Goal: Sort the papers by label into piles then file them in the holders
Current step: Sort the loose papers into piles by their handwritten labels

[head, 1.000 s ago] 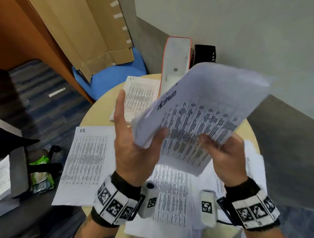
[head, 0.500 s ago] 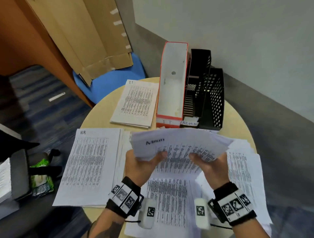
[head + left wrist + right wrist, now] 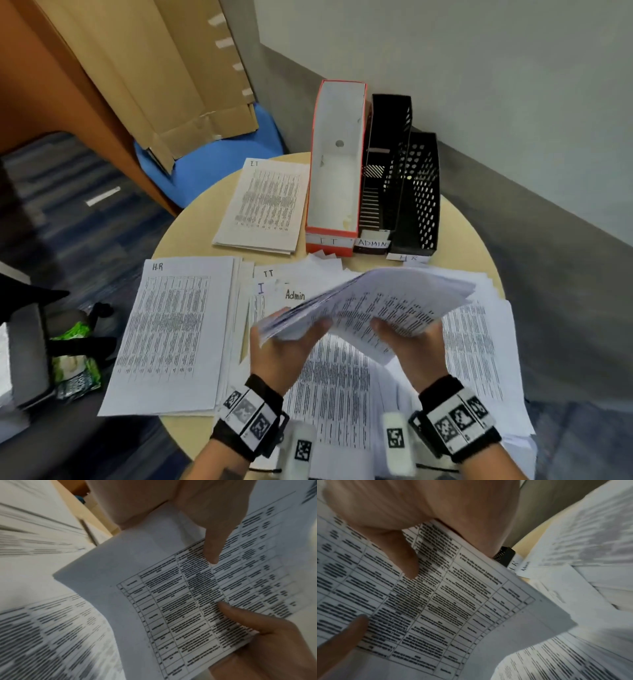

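A stack of printed papers (image 3: 373,301) is held just above the table by both hands. My left hand (image 3: 284,353) grips its near left edge, thumb on top. My right hand (image 3: 414,346) grips the near right part the same way. In the left wrist view the stack (image 3: 171,601) shows its printed table, pinched between thumb and fingers; the right wrist view shows the same stack (image 3: 445,601). At the back stand an orange holder (image 3: 334,164) labelled IT, a black holder (image 3: 383,171) labelled ADMIN, and a black mesh holder (image 3: 419,192) labelled HR.
An HR pile (image 3: 171,329) lies at the left of the round table (image 3: 191,435), an IT pile (image 3: 267,202) at the back left. Loose sheets, one marked Admin (image 3: 294,294), cover the middle and right. A blue chair (image 3: 212,164) with cardboard stands behind.
The stack has come down from an upright tilt in front of the holders to nearly flat and low over the table, and both hands have dropped with it.
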Demonstrator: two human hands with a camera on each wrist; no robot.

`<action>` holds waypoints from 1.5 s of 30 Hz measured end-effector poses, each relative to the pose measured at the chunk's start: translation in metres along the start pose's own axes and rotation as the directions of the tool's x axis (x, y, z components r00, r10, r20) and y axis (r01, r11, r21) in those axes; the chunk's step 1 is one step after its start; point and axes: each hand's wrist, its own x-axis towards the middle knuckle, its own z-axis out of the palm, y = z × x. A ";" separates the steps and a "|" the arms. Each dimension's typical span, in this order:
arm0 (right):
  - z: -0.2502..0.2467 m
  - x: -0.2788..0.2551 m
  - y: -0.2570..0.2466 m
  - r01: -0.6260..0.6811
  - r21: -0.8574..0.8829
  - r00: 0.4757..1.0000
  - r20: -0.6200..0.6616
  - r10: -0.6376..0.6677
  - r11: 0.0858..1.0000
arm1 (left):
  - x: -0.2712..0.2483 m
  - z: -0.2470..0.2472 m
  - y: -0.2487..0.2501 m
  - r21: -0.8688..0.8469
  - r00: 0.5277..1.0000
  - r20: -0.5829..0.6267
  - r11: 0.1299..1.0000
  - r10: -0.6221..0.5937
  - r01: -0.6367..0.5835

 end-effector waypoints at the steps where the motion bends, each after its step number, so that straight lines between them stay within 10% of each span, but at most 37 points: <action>1: -0.001 -0.001 0.000 -0.023 -0.001 1.000 -0.002 0.023 1.000 | 0.000 0.000 -0.001 -0.022 1.000 0.005 1.000 -0.022 0.022; 5: 0.003 -0.004 0.015 -0.170 -0.057 0.985 -0.017 0.169 0.984 | 0.003 0.009 -0.025 0.015 0.960 0.034 0.960 -0.279 0.279; 9: -0.021 0.014 -0.004 -0.110 -0.178 0.991 -0.094 0.095 0.978 | 0.021 0.009 -0.040 0.272 0.937 0.138 0.922 -0.321 0.276; 13: -0.102 0.041 -0.017 -0.102 -0.187 0.958 -0.283 0.046 0.977 | 0.028 -0.004 -0.071 0.722 0.903 0.067 0.645 -0.425 0.250; 16: -0.169 0.049 0.000 -0.302 -0.162 0.924 -0.294 0.246 0.940 | 0.022 -0.010 -0.095 0.839 0.882 0.030 0.492 -0.470 0.234; 23: -0.234 0.039 0.048 -0.582 -0.340 0.810 -0.318 0.493 0.738 | 0.021 -0.007 -0.104 0.783 0.854 -0.023 0.522 -0.520 0.339; 36: -0.230 0.087 0.038 -0.581 -0.600 0.813 -0.457 0.360 0.550 | 0.023 -0.031 -0.103 0.703 0.847 -0.095 0.567 -0.522 0.429; 45: -0.193 0.087 0.050 -0.504 -0.616 0.863 -0.330 0.383 0.605 | 0.014 -0.021 -0.108 0.710 0.890 -0.082 0.600 -0.449 0.369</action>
